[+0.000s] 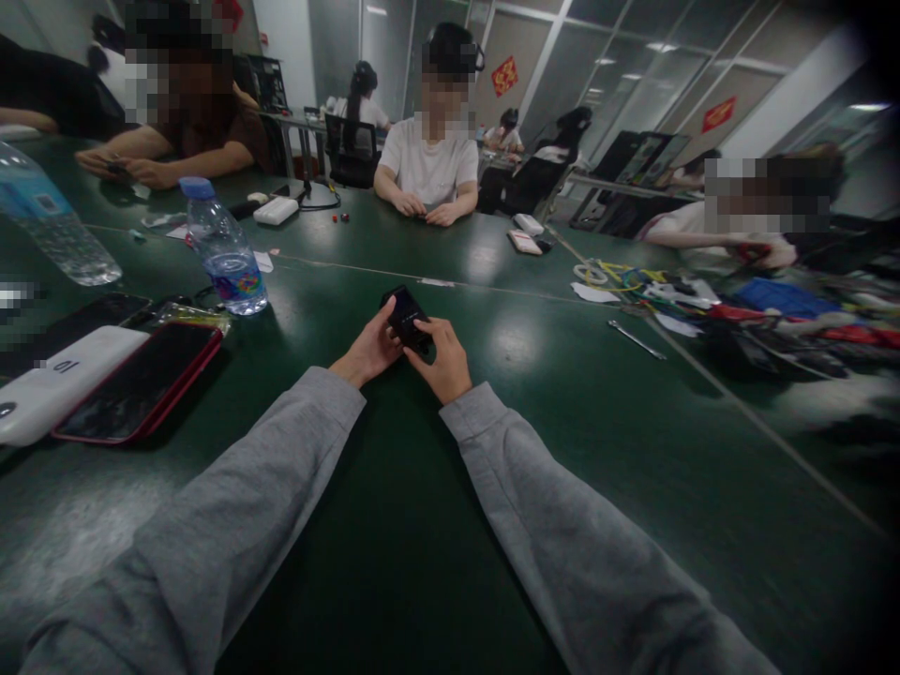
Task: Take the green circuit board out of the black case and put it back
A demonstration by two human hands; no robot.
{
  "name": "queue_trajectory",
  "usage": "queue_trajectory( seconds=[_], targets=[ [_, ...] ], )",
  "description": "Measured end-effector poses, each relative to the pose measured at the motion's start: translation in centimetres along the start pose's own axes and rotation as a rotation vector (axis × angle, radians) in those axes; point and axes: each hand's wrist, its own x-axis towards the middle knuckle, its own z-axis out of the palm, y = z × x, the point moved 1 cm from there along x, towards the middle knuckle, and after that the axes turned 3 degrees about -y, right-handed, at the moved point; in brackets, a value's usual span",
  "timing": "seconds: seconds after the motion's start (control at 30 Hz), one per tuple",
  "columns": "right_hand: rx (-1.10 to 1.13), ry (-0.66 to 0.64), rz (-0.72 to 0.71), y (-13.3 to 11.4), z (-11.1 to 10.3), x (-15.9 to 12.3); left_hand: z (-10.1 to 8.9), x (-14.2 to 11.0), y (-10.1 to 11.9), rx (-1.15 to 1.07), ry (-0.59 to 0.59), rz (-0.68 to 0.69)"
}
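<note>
Both of my hands hold a small black boxy device (406,315) just above the green table (394,525). Its dark, smooth face is turned up and carries tiny light marks too small to read. My left hand (374,345) grips the left side, with the thumb along the edge. On the right side, my right hand (446,360) has its thumb and forefinger curled against the device. Parts of the fingers and the underside of the device are hidden. Grey sleeves cover both my forearms.
To the left lie a red-cased phone (144,380), a white power bank (70,380) and two water bottles (229,272) (56,220). At right are a wrench (637,339), tangled cables (619,279) and a blue tray (787,296). Several people sit around, one opposite (430,159).
</note>
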Motion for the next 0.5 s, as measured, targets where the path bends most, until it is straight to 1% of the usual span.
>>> queue_trajectory(
  seconds=[0.23, 0.37, 0.5],
  targets=[
    [-0.003, 0.004, 0.013, -0.05, -0.04, 0.04, 0.30, -0.03, -0.01, -0.018, 0.002, 0.002],
    [-0.010, -0.001, 0.025, -0.11, -0.10, 0.02, 0.37, -0.07, -0.03, 0.021, 0.004, 0.003],
    [-0.022, 0.015, 0.006, -0.13, -0.15, 0.01, 0.24, 0.14, -0.15, 0.047, 0.016, 0.017]
  ],
)
